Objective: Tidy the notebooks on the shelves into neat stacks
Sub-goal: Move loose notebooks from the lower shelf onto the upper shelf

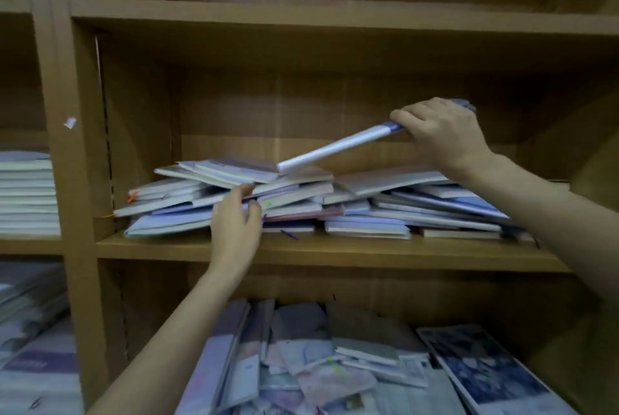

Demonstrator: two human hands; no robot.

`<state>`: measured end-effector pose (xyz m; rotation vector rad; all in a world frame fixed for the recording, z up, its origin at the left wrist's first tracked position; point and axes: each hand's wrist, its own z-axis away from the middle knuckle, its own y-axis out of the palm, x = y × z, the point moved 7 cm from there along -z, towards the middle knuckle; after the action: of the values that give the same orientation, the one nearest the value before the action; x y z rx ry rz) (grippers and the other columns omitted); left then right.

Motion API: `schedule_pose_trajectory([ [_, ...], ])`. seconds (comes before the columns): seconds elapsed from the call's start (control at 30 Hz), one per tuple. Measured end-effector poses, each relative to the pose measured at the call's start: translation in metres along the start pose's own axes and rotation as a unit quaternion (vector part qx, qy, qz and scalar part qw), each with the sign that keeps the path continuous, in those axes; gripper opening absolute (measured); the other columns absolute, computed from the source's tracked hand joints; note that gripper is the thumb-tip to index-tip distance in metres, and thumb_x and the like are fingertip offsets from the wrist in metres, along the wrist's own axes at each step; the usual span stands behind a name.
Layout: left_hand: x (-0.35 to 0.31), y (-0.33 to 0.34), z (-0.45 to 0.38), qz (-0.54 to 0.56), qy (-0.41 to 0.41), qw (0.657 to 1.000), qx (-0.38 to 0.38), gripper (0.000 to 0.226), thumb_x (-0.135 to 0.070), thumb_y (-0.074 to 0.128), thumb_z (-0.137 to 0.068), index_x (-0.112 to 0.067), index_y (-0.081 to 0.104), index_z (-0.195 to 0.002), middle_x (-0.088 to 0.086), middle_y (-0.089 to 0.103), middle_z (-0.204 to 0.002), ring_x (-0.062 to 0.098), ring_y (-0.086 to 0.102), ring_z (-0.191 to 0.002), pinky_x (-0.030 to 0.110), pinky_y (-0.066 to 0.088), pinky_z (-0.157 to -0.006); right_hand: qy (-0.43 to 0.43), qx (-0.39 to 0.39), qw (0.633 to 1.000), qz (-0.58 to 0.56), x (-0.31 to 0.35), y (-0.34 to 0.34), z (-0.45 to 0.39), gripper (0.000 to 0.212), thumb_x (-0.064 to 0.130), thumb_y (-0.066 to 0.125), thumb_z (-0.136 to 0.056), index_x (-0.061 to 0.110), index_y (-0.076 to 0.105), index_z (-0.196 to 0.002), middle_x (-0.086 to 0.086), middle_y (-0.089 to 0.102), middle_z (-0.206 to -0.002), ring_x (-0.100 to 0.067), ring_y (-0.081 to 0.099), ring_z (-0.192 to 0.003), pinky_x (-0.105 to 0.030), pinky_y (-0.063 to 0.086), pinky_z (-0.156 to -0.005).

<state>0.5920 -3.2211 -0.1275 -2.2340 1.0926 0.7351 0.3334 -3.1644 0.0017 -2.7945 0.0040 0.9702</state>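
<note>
The right hand (445, 133) pinches a pale notebook (335, 148) tilted up off the messy pile (301, 200) on the middle shelf (335, 255), the left hand (236, 225) loosely curled against the pile's front, so sorting's underway and next likely needs a clear spot to stack.

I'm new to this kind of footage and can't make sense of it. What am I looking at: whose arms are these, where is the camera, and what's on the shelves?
There is no machine here. The one picture comes from a camera worn on a person's head, looking forward and down, so the two bare arms are the wearer's own.

In front is a wooden shelf unit. Its middle shelf holds a messy pile of notebooks, lying crooked over each other. The right hand holds one white-and-blue notebook in its grip, tilted, its low end at the pile's top. The left hand reaches to the pile's front edge; blur hides whether it grips anything.

The shelf below holds more scattered notebooks. At far left sits a neat stack.
</note>
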Motion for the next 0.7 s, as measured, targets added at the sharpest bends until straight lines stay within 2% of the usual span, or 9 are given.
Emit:
schedule_pose_trajectory([
  [0.03, 0.001, 0.003, 0.017, 0.164, -0.095, 0.981, 0.031, 0.025, -0.021, 0.041, -0.099, -0.014, 0.056, -0.117, 0.008, 0.06, -0.119, 0.022, 0.056, -0.109, 0.031, 0.042, -0.092, -0.007, 0.008, 1.0, -0.009, 0.006, -0.009, 0.014, 0.017, 0.004, 0.066, -0.08, 0.003, 0.065, -0.096, -0.017, 0.069, -0.084, -0.033, 0.068, -0.072, -0.037, 0.054, -0.062],
  [0.1, -0.001, 0.024, 0.054, 0.44, -0.259, 0.847, 0.149, 0.038, -0.039, 0.034, -0.099, -0.013, 0.058, -0.112, 0.01, 0.065, -0.112, 0.021, 0.066, -0.096, 0.031, 0.052, -0.084, -0.022, 0.021, 0.999, -0.027, 0.023, -0.024, 0.047, 0.02, 0.005, 0.069, -0.08, 0.004, 0.066, -0.1, -0.016, 0.07, -0.089, -0.031, 0.067, -0.075, -0.035, 0.053, -0.063],
  [0.17, -0.007, 0.028, 0.08, 0.515, -0.292, 0.776, 0.217, 0.041, -0.041, 0.037, -0.096, -0.013, 0.057, -0.118, 0.008, 0.068, -0.11, 0.018, 0.069, -0.088, 0.028, 0.058, -0.072, -0.06, 0.019, 0.997, -0.043, 0.044, -0.036, 0.082, 0.015, 0.004, 0.065, -0.084, 0.005, 0.067, -0.099, -0.014, 0.07, -0.091, -0.031, 0.066, -0.075, -0.034, 0.052, -0.062],
  [0.27, 0.004, 0.029, 0.109, 0.48, -0.289, 0.798, 0.222, 0.031, -0.01, 0.047, -0.092, -0.016, 0.054, -0.122, 0.006, 0.068, -0.109, 0.016, 0.07, -0.08, 0.026, 0.057, -0.059, -0.131, 0.047, 0.986, -0.093, 0.083, -0.044, 0.138, 0.019, 0.008, 0.055, -0.09, 0.006, 0.068, -0.104, -0.014, 0.069, -0.097, -0.031, 0.064, -0.076, -0.037, 0.053, -0.056],
  [0.4, 0.034, 0.041, 0.163, 0.393, -0.332, 0.819, 0.253, 0.043, 0.0, 0.049, -0.091, -0.021, 0.046, -0.128, 0.005, 0.064, -0.117, 0.022, 0.067, -0.088, 0.032, 0.057, -0.061, -0.153, 0.2, 0.954, -0.165, 0.123, -0.031, 0.205, 0.052, 0.028, 0.082, -0.068, 0.012, 0.064, -0.115, -0.01, 0.066, -0.102, -0.027, 0.064, -0.08, -0.033, 0.054, -0.051],
  [0.5, 0.048, 0.049, 0.187, 0.378, -0.344, 0.82, 0.256, 0.037, 0.001, 0.049, -0.091, -0.022, 0.049, -0.119, 0.005, 0.063, -0.118, 0.023, 0.066, -0.091, 0.035, 0.058, -0.063, -0.06, 0.324, 0.915, -0.231, 0.134, -0.018, 0.241, 0.071, 0.045, 0.078, -0.069, 0.022, 0.053, -0.132, -0.006, 0.055, -0.124, -0.025, 0.054, -0.106, -0.036, 0.054, -0.078],
  [0.53, 0.049, 0.051, 0.189, 0.37, -0.343, 0.822, 0.264, 0.033, 0.0, 0.049, -0.092, -0.024, 0.05, -0.114, 0.003, 0.064, -0.116, 0.022, 0.067, -0.091, 0.035, 0.057, -0.063, -0.002, 0.383, 0.884, -0.269, 0.135, -0.012, 0.254, 0.072, 0.054, 0.067, -0.075, 0.03, 0.043, -0.138, -0.003, 0.043, -0.137, -0.024, 0.042, -0.122, -0.039, 0.045, -0.095],
  [0.6, 0.052, 0.055, 0.193, 0.348, -0.345, 0.822, 0.29, 0.029, -0.003, 0.05, -0.092, -0.026, 0.051, -0.109, 0.004, 0.066, -0.11, 0.023, 0.068, -0.086, 0.035, 0.057, -0.061, 0.16, 0.507, 0.757, -0.379, 0.134, 0.003, 0.287, 0.073, 0.067, 0.051, -0.072, 0.043, 0.033, -0.139, 0.008, 0.017, -0.151, -0.021, 0.015, -0.138, -0.041, 0.024, -0.111],
  [0.7, 0.064, 0.061, 0.2, 0.293, -0.36, 0.826, 0.321, 0.03, -0.007, 0.052, -0.092, -0.025, 0.051, -0.115, 0.008, 0.067, -0.102, 0.023, 0.069, -0.076, 0.034, 0.057, -0.056, 0.388, 0.531, 0.564, -0.5, 0.138, 0.013, 0.332, 0.081, 0.058, 0.061, -0.073, 0.044, 0.022, -0.142, 0.009, 0.005, -0.156, -0.024, 0.012, -0.143, -0.046, 0.029, -0.111],
])
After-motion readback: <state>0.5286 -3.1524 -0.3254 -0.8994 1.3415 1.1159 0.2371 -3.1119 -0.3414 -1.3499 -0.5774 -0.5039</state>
